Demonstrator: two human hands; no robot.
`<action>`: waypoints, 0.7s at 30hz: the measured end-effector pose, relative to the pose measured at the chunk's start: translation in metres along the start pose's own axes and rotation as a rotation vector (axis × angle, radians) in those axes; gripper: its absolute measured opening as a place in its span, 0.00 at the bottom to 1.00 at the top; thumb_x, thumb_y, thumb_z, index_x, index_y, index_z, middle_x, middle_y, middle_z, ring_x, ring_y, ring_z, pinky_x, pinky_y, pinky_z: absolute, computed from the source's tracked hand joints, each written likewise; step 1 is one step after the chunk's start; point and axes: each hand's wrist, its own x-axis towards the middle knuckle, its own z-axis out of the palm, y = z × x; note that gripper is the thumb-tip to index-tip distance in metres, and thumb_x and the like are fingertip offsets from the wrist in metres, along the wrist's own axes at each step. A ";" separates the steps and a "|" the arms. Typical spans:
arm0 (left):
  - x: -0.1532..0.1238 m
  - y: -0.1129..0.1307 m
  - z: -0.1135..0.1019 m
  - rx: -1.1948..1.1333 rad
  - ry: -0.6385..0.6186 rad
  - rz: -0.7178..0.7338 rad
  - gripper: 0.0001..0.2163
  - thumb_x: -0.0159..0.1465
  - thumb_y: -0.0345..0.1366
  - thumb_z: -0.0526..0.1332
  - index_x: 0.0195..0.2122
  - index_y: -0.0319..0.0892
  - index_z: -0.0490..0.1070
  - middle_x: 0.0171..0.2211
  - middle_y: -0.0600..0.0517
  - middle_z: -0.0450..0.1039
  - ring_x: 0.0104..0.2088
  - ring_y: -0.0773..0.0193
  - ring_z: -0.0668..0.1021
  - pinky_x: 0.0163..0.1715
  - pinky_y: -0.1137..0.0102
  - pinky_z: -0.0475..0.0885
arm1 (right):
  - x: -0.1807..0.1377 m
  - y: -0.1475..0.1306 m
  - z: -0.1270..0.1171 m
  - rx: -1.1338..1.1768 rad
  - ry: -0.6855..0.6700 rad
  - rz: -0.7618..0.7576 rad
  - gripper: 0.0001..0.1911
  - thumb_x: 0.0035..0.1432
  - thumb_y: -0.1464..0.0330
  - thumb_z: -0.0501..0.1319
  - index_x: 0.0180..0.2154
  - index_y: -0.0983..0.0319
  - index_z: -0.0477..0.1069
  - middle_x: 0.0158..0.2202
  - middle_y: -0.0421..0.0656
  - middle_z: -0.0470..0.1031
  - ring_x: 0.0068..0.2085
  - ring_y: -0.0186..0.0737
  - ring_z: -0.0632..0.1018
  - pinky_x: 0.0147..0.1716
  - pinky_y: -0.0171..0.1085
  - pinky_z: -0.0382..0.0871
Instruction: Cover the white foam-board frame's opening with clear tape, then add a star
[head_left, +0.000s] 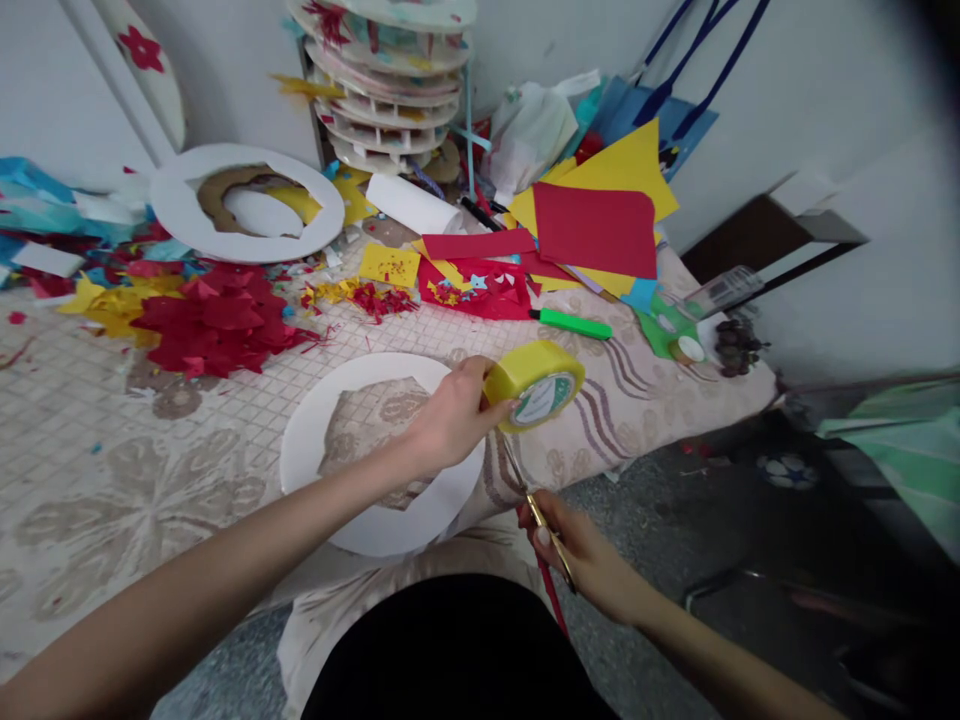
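My left hand (pixel 459 412) grips a roll of yellow tape (pixel 546 375) by its left side, thumb below and fingers above. Under that wrist lies a white foam ring (pixel 304 432) with an angular cut-out, flat at the table's front edge. My right hand (pixel 581 550) holds gold-handled scissors (pixel 541 520), their blades pointing up toward the tape roll. A narrow red strip (pixel 553 595) hangs down below the right hand; whether the fingers pinch it I cannot tell.
Behind are red paper stars (pixel 225 318), another white ring (pixel 171 215), a white paper roll (pixel 412 203), red paper sheets (pixel 596 230) and a green cutter (pixel 576 323). A tiered white stand (pixel 390 90) rises at the back. The patterned tablecloth (pixel 142 490) ends diagonally at right.
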 end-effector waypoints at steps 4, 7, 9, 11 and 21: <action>0.001 0.000 0.000 -0.002 -0.007 0.009 0.09 0.61 0.36 0.63 0.39 0.41 0.64 0.27 0.54 0.69 0.28 0.61 0.75 0.29 0.66 0.68 | 0.012 -0.003 0.003 0.114 -0.012 0.081 0.22 0.63 0.48 0.51 0.35 0.61 0.63 0.26 0.37 0.61 0.26 0.34 0.62 0.25 0.34 0.56; 0.002 -0.001 -0.001 -0.015 -0.004 0.018 0.09 0.61 0.37 0.63 0.39 0.41 0.64 0.27 0.53 0.70 0.29 0.60 0.75 0.29 0.66 0.69 | 0.018 -0.007 0.003 0.193 -0.002 0.110 0.23 0.61 0.46 0.53 0.32 0.61 0.61 0.26 0.36 0.59 0.26 0.32 0.60 0.24 0.33 0.55; 0.002 -0.002 -0.001 -0.016 -0.006 0.017 0.09 0.61 0.37 0.62 0.39 0.41 0.64 0.28 0.53 0.70 0.29 0.60 0.75 0.30 0.65 0.69 | 0.021 -0.011 0.003 0.212 0.012 0.132 0.24 0.60 0.45 0.54 0.30 0.60 0.59 0.25 0.35 0.57 0.26 0.32 0.59 0.23 0.33 0.54; 0.002 -0.002 -0.001 -0.015 -0.004 0.022 0.09 0.61 0.36 0.62 0.39 0.41 0.64 0.28 0.52 0.71 0.29 0.59 0.76 0.30 0.65 0.69 | 0.025 -0.014 0.002 0.206 0.026 0.153 0.25 0.60 0.44 0.53 0.29 0.60 0.58 0.24 0.35 0.57 0.25 0.31 0.59 0.23 0.32 0.54; 0.004 -0.002 -0.002 -0.016 0.001 0.039 0.10 0.61 0.37 0.62 0.41 0.40 0.65 0.32 0.49 0.72 0.32 0.59 0.76 0.33 0.64 0.71 | 0.036 -0.011 0.006 0.178 0.092 0.201 0.26 0.59 0.43 0.53 0.28 0.59 0.58 0.20 0.34 0.59 0.21 0.31 0.61 0.20 0.33 0.54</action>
